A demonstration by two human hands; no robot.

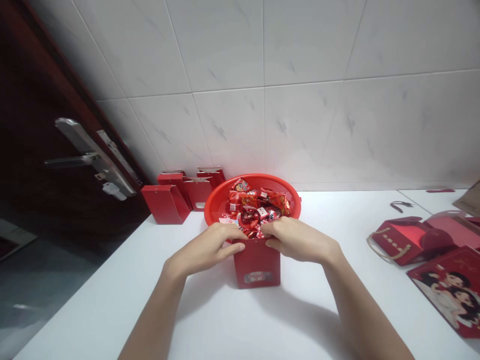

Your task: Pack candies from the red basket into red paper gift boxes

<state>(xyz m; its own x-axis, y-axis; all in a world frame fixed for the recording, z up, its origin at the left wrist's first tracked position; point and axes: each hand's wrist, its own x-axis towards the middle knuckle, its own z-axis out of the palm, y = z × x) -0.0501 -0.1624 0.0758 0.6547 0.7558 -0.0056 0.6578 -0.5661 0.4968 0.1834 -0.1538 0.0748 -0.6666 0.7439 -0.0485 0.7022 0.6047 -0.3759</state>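
Note:
A red paper gift box with a small clear window stands upright on the white table in front of me. My left hand pinches its upper left edge, thumb on the near face and fingers behind. At the upper right edge my right hand grips the same box with thumb and curled fingers. Right behind it sits a red plastic basket with wrapped candies heaped inside. The fingertips on the far side of the box are partly hidden.
Several red gift boxes stand at the back left, beside the door. To the right lie a red box with a rope handle, a red printed bag and a dark ribbon strip. A tiled wall bounds the white table.

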